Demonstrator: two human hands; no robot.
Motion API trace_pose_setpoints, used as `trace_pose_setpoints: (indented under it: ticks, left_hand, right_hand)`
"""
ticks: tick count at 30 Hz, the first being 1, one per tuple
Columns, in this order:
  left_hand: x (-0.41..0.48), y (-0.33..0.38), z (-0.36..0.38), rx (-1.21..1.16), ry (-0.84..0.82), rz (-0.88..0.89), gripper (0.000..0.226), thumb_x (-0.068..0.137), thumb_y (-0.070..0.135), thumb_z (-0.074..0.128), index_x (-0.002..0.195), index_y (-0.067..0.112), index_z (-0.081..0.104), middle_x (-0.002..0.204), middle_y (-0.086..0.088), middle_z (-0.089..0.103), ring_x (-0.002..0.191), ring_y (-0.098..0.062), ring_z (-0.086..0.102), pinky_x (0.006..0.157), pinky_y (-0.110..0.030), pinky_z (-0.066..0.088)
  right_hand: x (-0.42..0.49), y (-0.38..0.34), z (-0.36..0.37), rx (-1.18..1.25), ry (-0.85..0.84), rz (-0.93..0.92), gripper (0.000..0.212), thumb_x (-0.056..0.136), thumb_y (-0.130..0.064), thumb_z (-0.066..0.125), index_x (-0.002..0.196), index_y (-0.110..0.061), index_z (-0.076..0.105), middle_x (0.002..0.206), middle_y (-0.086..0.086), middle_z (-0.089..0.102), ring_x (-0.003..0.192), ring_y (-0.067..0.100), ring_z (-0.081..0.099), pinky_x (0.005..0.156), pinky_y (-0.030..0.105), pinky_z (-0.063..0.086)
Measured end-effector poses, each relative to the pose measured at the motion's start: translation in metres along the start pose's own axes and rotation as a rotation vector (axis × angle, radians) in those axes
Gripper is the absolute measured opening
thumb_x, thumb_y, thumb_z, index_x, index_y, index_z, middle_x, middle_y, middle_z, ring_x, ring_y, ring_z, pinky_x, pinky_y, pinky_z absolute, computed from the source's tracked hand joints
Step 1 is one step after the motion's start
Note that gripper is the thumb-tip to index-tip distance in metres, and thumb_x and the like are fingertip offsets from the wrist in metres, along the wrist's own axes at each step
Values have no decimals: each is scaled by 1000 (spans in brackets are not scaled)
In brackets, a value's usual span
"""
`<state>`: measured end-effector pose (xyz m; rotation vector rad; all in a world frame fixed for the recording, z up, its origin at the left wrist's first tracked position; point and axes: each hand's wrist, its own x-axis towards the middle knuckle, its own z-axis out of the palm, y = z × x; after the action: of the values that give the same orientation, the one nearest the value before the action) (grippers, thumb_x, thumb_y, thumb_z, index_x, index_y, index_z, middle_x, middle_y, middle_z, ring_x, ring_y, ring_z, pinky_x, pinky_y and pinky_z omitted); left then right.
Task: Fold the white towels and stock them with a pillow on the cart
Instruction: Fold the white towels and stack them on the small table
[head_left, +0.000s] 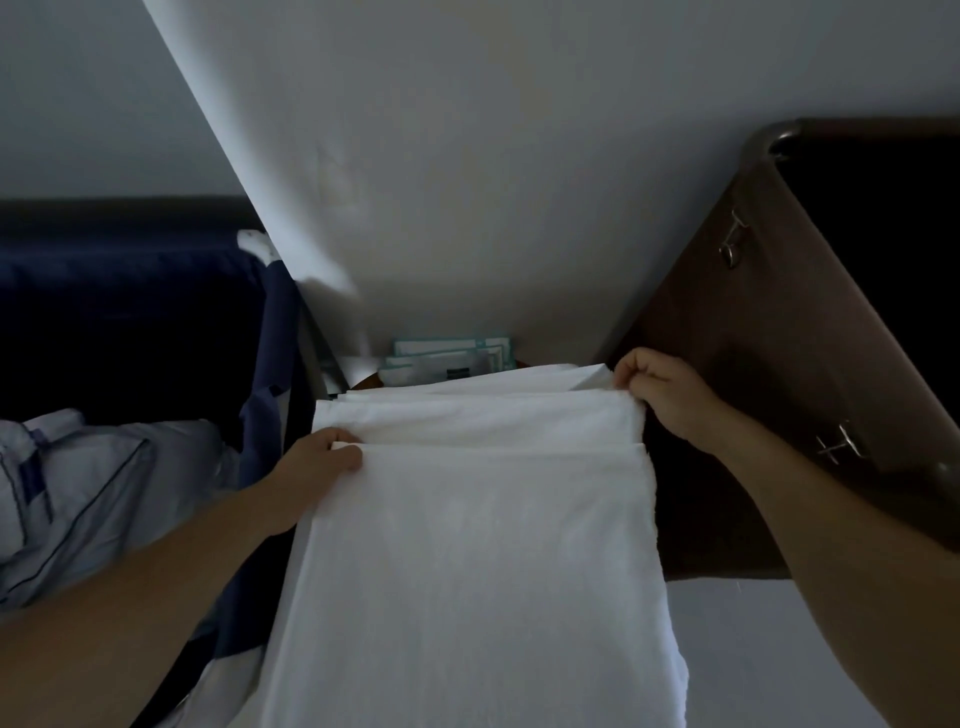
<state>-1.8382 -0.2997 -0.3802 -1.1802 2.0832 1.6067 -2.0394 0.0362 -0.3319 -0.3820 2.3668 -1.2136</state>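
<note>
L hand (317, 460) & R hand (667, 397) bare, both forearms (156, 587) bare right to frame edge.

White towel (467, 545), apparently folded, draped.

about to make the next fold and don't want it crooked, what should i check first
1. Left hand grips the white towel's left edge: ok.
2. Right hand pinches the far right corner: ok.
3. Top layers flush: not ok, edges sit stepped.
4. Towel's lower end: cannot tell, out of frame.
5. Pillow lying at left, apart from the towel: ok.
</note>
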Motion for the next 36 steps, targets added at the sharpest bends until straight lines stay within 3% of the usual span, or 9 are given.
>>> trace_pose_setpoints:
  ticks: [5, 8, 11, 16, 21, 24, 26, 31, 36]
  left_hand:
    - [3, -4, 1, 26, 37, 10, 16, 90, 7, 60, 104, 8, 67, 104, -17, 68, 97, -36, 65, 93, -48, 54]
    - [7, -6, 1, 10, 35, 8, 16, 91, 6, 60, 106, 7, 67, 104, -17, 68, 98, -36, 65, 90, -45, 54]
    - [8, -8, 1, -17, 19, 14, 17, 91, 5, 60, 106, 6, 67, 104, -17, 68, 93, -33, 65, 86, -41, 53]
    - [10, -14, -11, -200, -103, -45, 17, 90, 1, 60, 106, 3, 67, 91, -13, 73, 79, -27, 71, 67, -35, 56]
    - [7, -16, -18, -324, -143, -97, 8, 89, 0, 58, 92, 3, 64, 74, -5, 74, 64, -19, 72, 52, -25, 55]
    - [4, -19, -21, -298, -163, -109, 12, 88, 3, 61, 100, 1, 64, 89, -13, 73, 77, -28, 70, 67, -34, 56]
    - [1, -21, -24, -274, -179, -97, 10, 89, 6, 63, 99, 4, 65, 90, -11, 73, 80, -27, 68, 71, -37, 53]
    - [-8, -20, -39, -357, -253, -9, 29, 78, 14, 70, 106, 8, 67, 100, -12, 75, 86, -27, 72, 78, -43, 58]
    - [-15, 0, -52, -494, -147, 100, 17, 86, 5, 61, 88, 12, 76, 87, -11, 76, 72, -24, 73, 62, -35, 59]
  right_hand:
    - [20, 4, 8, -61, 94, -21, 27, 90, 7, 46, 78, -17, 56, 84, 3, 56, 80, 16, 50, 71, 30, 38]
    - [27, 23, 11, -407, 4, -23, 14, 99, -9, 50, 104, -14, 62, 111, 8, 57, 103, 23, 54, 88, 36, 45]
    - [19, 35, 16, -330, 182, -39, 22, 99, -12, 53, 118, -8, 63, 119, 12, 59, 110, 27, 57, 98, 43, 47]
    - [-22, 36, 29, -72, 405, 41, 15, 97, -36, 60, 95, -22, 62, 99, 0, 65, 89, 19, 62, 80, 36, 51]
    - [-65, 38, 37, 64, 140, 431, 34, 84, -39, 77, 102, -13, 64, 96, -1, 69, 85, 17, 66, 72, 36, 54]
    - [-85, 38, 38, 283, 47, 542, 29, 84, -28, 78, 102, -7, 68, 99, 10, 75, 84, 24, 72, 74, 45, 60]
    - [-92, 36, 37, 281, 67, 518, 28, 86, -25, 76, 101, -2, 68, 99, 13, 75, 89, 32, 72, 85, 56, 58]
    - [-102, 17, 34, -40, 232, 325, 22, 86, -26, 76, 80, -9, 64, 79, 10, 70, 77, 33, 68, 76, 55, 58]
    - [-96, -10, 18, 201, 302, 278, 20, 84, -23, 78, 79, -9, 65, 82, 13, 70, 72, 28, 62, 68, 45, 54]
